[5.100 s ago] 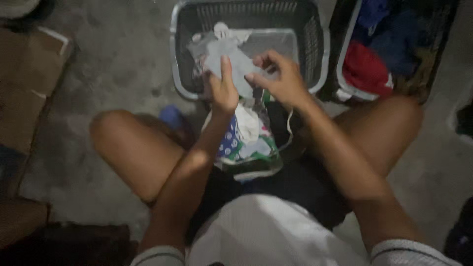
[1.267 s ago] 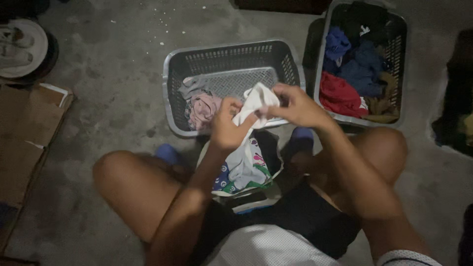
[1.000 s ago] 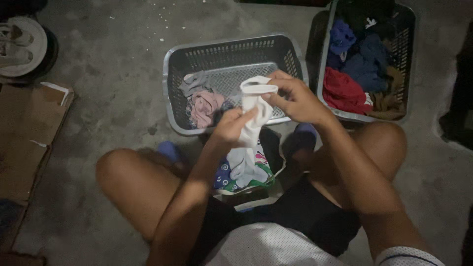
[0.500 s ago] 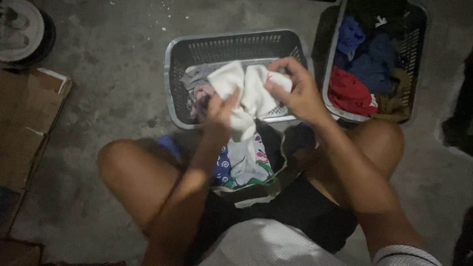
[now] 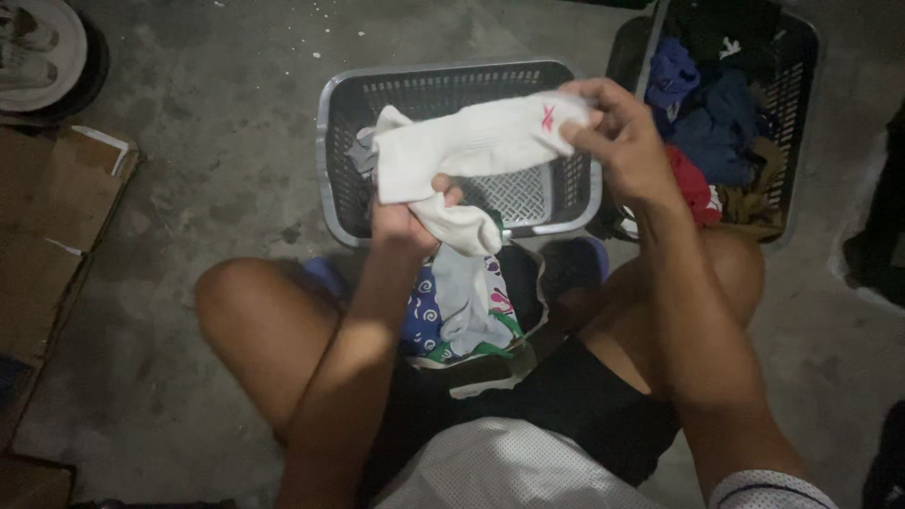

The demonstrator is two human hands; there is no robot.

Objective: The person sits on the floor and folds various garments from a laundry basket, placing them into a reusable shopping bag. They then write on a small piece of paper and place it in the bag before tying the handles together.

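I sit on the floor with my knees apart. My left hand (image 5: 407, 219) and my right hand (image 5: 617, 139) hold a white sock (image 5: 471, 146) stretched sideways between them, above a grey plastic basket (image 5: 336, 151). The left hand pinches the sock's left part, where a second white piece hangs down. The right hand grips its right end, which has a small red mark. A patterned cloth (image 5: 462, 306) with swirls lies on my lap below the hands.
A second, dark basket (image 5: 787, 104) full of blue, red and dark clothes stands at the upper right. Flattened cardboard (image 5: 47, 226) lies at the left. A round white object (image 5: 42, 47) is in the top left corner. The floor is bare concrete.
The bunched white sock was lifted off my lap and pulled out sideways between both hands. The view shifted, so the baskets sit a little differently in it.
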